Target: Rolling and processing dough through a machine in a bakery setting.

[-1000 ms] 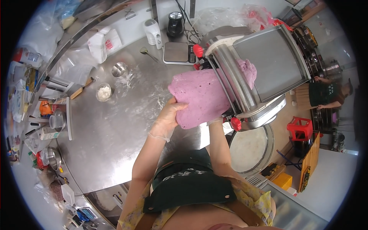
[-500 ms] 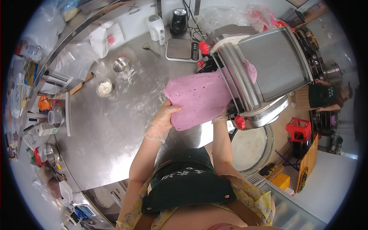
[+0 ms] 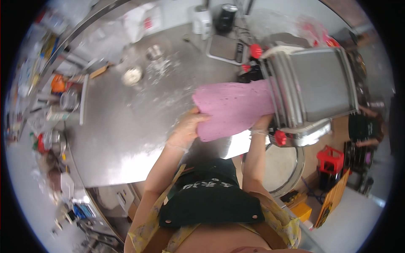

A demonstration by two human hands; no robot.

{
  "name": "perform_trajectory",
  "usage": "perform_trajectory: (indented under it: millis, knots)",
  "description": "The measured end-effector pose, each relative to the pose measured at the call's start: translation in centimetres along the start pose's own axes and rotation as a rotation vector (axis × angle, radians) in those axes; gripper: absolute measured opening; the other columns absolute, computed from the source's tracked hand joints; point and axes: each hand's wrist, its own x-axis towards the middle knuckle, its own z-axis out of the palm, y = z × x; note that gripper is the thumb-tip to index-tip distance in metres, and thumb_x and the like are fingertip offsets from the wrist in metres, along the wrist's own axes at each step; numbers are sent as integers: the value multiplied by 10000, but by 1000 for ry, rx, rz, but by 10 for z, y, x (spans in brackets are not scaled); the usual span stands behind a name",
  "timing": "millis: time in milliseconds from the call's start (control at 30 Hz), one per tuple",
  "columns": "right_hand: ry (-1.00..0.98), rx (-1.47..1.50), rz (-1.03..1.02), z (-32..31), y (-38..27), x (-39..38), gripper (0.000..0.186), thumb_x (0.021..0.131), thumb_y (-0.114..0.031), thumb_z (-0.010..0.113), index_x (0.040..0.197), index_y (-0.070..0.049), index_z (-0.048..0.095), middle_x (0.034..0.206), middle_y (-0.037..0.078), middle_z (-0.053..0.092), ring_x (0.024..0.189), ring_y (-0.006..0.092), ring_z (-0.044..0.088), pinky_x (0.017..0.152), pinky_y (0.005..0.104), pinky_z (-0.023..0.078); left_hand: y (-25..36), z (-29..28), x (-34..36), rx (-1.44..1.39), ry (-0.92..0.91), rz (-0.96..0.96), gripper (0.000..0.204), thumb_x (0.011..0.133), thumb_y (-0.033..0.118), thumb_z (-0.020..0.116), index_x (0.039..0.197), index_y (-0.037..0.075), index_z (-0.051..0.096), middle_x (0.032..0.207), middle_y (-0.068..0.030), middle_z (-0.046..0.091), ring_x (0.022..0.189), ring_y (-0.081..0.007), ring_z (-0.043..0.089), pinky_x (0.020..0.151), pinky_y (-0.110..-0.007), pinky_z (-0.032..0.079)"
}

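Note:
A pink, flat sheet of dough point(image 3: 234, 109) stretches from my hands to the steel rollers of a dough sheeter point(image 3: 291, 90) on the right. Its far end reaches the rollers, and small dark pits mark its surface. My left hand point(image 3: 187, 127), in a clear thin glove, pinches the sheet's free left edge, thumb on top and fingers underneath. Close to the rollers, my right hand point(image 3: 262, 123), gloved too, is under the near edge of the dough; its fingers are hidden.
On the floured steel table stand a bowl of white flour point(image 3: 132, 76), a small metal cup point(image 3: 155, 52) and a digital scale point(image 3: 225, 48). Red knobs point(image 3: 280, 137) stick out from the sheeter. Below it is a large round pan point(image 3: 280, 168). A person point(image 3: 365, 127) appears far right.
The pink dough that lay over the top of the rollers no longer shows there, and slightly more of the sheet lies on my side. The view has shifted, with some blur.

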Motion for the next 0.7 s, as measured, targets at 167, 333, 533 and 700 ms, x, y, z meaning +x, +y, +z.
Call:
perform_trajectory:
  millis: [167, 333, 533, 700]
  knots:
    - [-167, -251, -170, 24, -22, -10, 629, 1017, -533, 317, 1434, -73, 416, 1425, 74, 489, 1320, 268, 450, 1119, 415, 354, -8, -2, -3, -36, 56, 11, 533, 815, -28, 609, 1335, -7, 493, 1259, -147, 598, 1152, -263, 602, 1015, -408, 487]
    - [-157, 63, 4, 55, -8, -30, 472, 1025, -356, 429, 1349, -17, 478, 1322, 113, 547, 1179, 239, 553, 1020, 393, 463, -6, -30, -23, -131, 48, 49, 583, 797, -20, 656, 1351, -26, 477, 1242, -149, 609, 1145, -267, 607, 1008, -409, 488]
    - [-443, -590, -275, 19, 75, -31, 465, 1012, -309, 482, 1348, 11, 464, 1332, 144, 545, 1200, 261, 541, 1062, 405, 420, -3, -106, -53, -52, 172, 47, 596, 790, -12, 677, 1349, -29, 472, 1256, -169, 599, 1128, -280, 618, 995, -411, 513]
    - [-189, -50, 741, 0, 119, -66, 429, 991, -285, 530, 1306, 6, 521, 1290, 161, 588, 1182, 287, 560, 1079, 403, 388, 14, -241, -131, 30, 409, 64, 554, 812, -19, 622, 1345, -34, 473, 1239, -172, 610, 1086, -301, 637, 968, -409, 531]
